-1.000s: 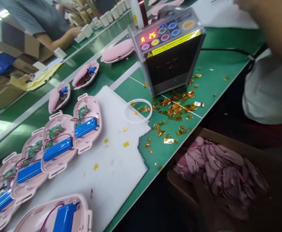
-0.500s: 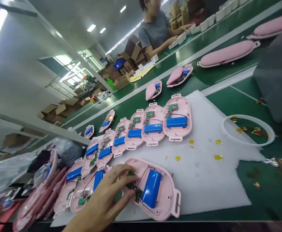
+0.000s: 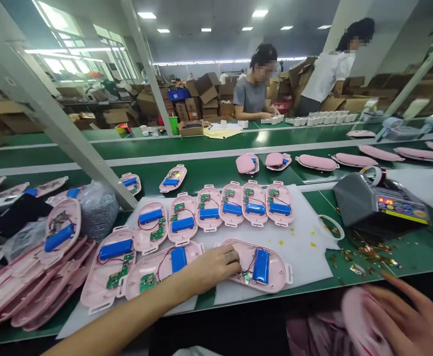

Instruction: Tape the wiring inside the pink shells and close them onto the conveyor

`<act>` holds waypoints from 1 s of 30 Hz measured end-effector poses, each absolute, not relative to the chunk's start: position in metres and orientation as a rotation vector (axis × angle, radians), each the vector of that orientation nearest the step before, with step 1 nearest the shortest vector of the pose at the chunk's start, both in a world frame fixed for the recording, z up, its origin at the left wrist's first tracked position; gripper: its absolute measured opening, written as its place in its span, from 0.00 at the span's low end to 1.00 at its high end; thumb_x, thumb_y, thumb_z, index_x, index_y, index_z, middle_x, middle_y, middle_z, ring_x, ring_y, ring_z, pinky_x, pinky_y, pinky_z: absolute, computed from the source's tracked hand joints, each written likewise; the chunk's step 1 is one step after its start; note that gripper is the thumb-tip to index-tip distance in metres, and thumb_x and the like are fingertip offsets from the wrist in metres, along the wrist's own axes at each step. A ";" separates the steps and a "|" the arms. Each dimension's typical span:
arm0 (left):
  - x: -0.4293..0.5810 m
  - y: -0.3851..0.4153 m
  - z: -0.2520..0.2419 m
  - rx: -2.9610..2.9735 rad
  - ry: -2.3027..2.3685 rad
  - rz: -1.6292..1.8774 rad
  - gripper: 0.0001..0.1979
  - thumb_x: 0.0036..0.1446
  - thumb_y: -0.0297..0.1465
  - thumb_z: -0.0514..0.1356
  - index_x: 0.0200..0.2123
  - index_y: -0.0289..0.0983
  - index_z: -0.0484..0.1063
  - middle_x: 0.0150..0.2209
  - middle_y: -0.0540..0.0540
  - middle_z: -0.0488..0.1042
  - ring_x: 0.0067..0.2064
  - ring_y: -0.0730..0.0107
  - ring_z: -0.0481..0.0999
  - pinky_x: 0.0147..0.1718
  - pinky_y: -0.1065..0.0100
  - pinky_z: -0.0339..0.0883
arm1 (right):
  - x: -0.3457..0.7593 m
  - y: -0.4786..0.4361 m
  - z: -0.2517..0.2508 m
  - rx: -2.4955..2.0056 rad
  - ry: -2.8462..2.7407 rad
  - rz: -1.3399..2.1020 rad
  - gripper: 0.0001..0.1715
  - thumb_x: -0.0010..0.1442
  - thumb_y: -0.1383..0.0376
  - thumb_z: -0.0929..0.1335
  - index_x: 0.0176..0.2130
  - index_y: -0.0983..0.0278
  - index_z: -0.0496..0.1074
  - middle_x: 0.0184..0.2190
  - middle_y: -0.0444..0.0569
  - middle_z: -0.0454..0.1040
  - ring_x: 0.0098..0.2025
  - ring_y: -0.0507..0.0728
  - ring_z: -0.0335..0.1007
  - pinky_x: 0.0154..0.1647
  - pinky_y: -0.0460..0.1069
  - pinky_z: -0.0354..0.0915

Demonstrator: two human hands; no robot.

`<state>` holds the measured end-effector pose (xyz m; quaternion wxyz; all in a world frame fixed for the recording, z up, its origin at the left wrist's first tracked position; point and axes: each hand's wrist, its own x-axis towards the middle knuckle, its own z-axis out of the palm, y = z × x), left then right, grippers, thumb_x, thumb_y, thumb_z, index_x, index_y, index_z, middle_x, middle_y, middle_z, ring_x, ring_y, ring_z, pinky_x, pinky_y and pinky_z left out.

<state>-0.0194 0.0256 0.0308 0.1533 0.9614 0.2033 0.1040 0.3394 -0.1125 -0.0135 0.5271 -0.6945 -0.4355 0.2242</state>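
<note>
My left hand (image 3: 218, 265) is closed, its curled fingers over the left end of a pink plastic shell (image 3: 276, 272) lying crosswise near the table edge. Its fingertips are hidden inside the shell, beside part of a green circuit board (image 3: 246, 278). A blue battery pack (image 3: 261, 266) sits in that shell with thin wires. At the lower right, blurred by motion, my right hand (image 3: 412, 314) holds a rounded pink cover (image 3: 359, 316) below the table edge. Several similar shells with batteries and boards stand in a row behind, one of them a shell (image 3: 279, 205) at the row's right end.
A white foam sheet (image 3: 309, 262) with yellow tape bits lies under the shells. A grey tape dispenser (image 3: 379, 202), a white ring (image 3: 329, 227) and tape scraps are at right. Stacked shells (image 3: 53, 296) and a bubble-wrap bundle (image 3: 98, 210) are at left. Two people work beyond the belt.
The view has levelled and swung right, showing the tape dispenser. My right hand has come into view with a pink cover. My left hand stays at the same shell, its fingers more curled.
</note>
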 end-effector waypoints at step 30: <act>-0.008 0.043 0.015 2.135 1.162 1.304 0.08 0.66 0.30 0.53 0.39 0.39 0.71 0.52 0.41 0.66 0.51 0.59 0.71 0.47 0.59 0.68 | 0.174 0.064 0.074 -1.110 -2.351 0.108 0.29 0.65 0.68 0.63 0.63 0.61 0.52 0.43 0.45 0.79 0.39 0.56 0.78 0.36 0.48 0.70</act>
